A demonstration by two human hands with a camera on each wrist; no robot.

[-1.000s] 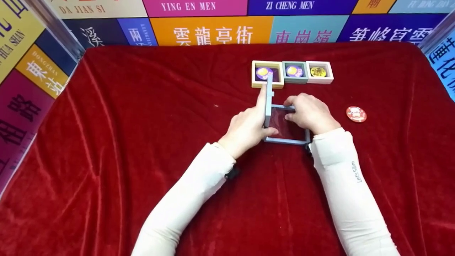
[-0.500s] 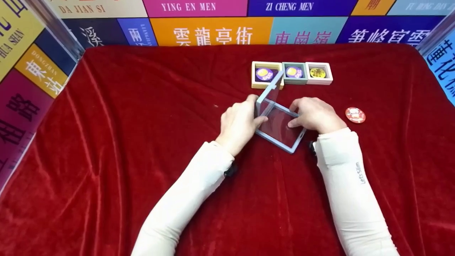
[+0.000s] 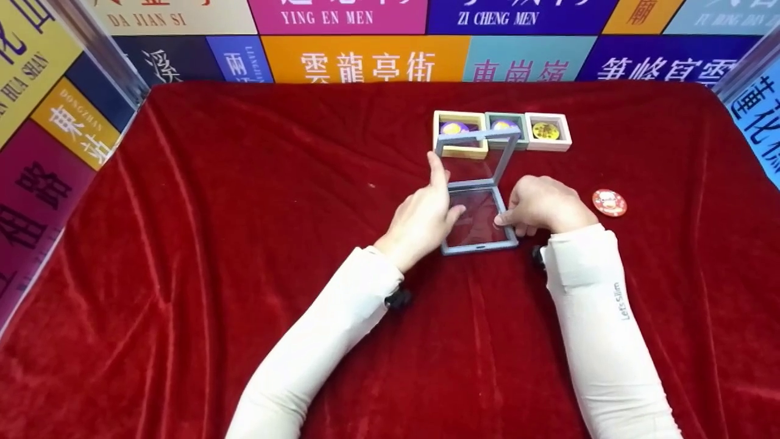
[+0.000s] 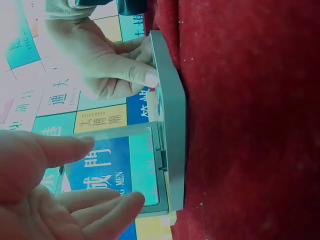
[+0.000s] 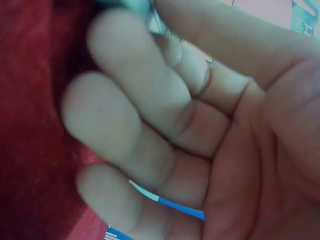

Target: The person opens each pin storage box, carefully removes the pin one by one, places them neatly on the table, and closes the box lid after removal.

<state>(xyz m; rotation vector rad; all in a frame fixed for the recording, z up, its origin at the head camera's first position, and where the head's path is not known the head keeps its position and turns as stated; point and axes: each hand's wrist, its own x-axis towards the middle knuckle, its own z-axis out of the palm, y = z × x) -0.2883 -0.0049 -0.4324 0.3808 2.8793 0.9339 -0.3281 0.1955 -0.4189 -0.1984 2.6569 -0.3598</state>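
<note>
while the right hand (image 3: 542, 204) pinches the right edge of the grey-blue hinged display frame (image 3: 474, 184), the left hand (image 3: 422, 213) is at its left side, thumb and fingers spread; the frame is unfolded between them, lid (image 3: 506, 157) raised, near the pale yellow box (image 3: 461, 114)

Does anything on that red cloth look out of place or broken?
I see nothing plainly broken. One stray stands out: the red disc lies loose on the cloth beside the right hand, while the three other discs sit inside small boxes lined up farther back.
</note>
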